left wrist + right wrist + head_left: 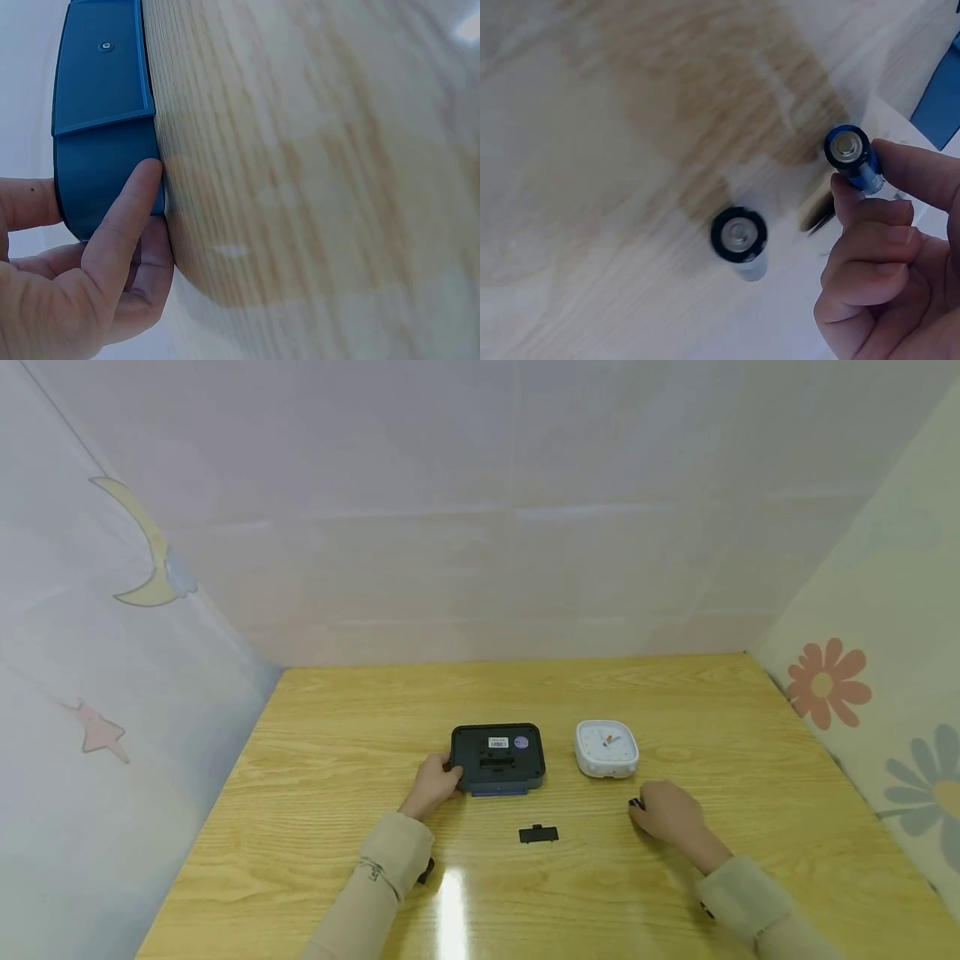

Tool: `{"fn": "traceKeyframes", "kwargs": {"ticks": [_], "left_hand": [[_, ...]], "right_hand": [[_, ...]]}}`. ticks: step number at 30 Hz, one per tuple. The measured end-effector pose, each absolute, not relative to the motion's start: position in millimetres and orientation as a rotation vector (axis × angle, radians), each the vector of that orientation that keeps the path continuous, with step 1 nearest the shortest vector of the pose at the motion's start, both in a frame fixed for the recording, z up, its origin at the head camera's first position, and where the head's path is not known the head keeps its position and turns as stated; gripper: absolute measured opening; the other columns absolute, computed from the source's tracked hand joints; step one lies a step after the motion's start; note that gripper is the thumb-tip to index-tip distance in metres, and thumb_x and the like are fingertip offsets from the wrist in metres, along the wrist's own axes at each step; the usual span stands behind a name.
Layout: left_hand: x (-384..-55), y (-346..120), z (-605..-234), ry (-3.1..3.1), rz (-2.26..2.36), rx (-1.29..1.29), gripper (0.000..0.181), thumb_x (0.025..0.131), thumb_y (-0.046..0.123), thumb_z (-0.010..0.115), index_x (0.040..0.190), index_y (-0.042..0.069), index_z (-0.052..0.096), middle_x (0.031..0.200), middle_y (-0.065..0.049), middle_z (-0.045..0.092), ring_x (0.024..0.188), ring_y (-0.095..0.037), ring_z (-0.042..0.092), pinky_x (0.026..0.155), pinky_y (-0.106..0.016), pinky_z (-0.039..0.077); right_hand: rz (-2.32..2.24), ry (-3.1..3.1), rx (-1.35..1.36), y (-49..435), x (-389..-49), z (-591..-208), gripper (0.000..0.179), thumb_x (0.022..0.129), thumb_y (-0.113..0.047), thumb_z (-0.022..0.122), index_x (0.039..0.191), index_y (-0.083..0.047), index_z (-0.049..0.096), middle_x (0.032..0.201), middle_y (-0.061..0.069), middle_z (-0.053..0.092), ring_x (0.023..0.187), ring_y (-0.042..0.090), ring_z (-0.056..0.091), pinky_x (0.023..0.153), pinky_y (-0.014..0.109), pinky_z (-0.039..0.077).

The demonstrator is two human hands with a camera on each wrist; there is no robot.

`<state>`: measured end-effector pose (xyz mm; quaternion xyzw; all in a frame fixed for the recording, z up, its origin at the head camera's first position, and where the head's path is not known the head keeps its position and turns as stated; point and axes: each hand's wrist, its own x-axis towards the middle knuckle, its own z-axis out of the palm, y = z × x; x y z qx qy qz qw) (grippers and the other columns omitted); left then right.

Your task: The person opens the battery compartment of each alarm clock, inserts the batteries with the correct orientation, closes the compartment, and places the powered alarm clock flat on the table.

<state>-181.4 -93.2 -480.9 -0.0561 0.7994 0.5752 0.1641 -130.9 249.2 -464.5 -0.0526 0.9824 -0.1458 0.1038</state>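
Note:
A flat black rounded device [472, 745], perhaps a desk clock, has its back up with labels and an uncovered battery slot in the middle. My left hand [437, 781] grips its near left corner. In the left wrist view, fingers lie along its dark blue edge [105, 82], which has a screw. Between thumb and index finger, my right hand [667, 812] pinches a battery [847, 146] with a blue and black wrapper, close over the table. Another battery [739, 236] with a black end shows beside that hand. A small black battery cover [538, 834] lies between my hands.
A white clock [606, 750] with a dial stands right of the black device, just beyond my right hand. Everything is on a wooden table [345, 718]. Printed walls border the table at the back and both sides.

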Motion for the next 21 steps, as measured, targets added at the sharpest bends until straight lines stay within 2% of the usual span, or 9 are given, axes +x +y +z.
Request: {"fn": "traceKeyframes", "kwargs": {"ticks": [13,21], "left_hand": [[-183,-93,-482,2.291,1.632,-0.157,0.041,0.095,0.007,0.044,0.131,-0.011,0.038,0.12,-0.026,0.05,0.1,-0.032,0.056,0.072,-0.032,0.053],[-183,-93,-483,2.295,1.634,-0.157,0.041,0.095,0.006,0.044,0.131,-0.011,0.038,0.119,-0.026,0.05,0.1,-0.032,0.056,0.072,-0.033,0.053]], "right_hand": [[-0.657,2.987,-0.306,233,-136,-455,0.027,0.083,-0.016,0.064,0.061,-0.01,0.05,0.05,-0.002,0.043,0.044,0.01,0.038,0.04,0.024,0.03],[-0.724,3.066,-0.403,225,-136,-452,0.029,0.083,-0.016,0.065,0.059,-0.013,0.048,0.049,-0.005,0.041,0.043,0.009,0.035,0.039,0.022,0.028]]}}
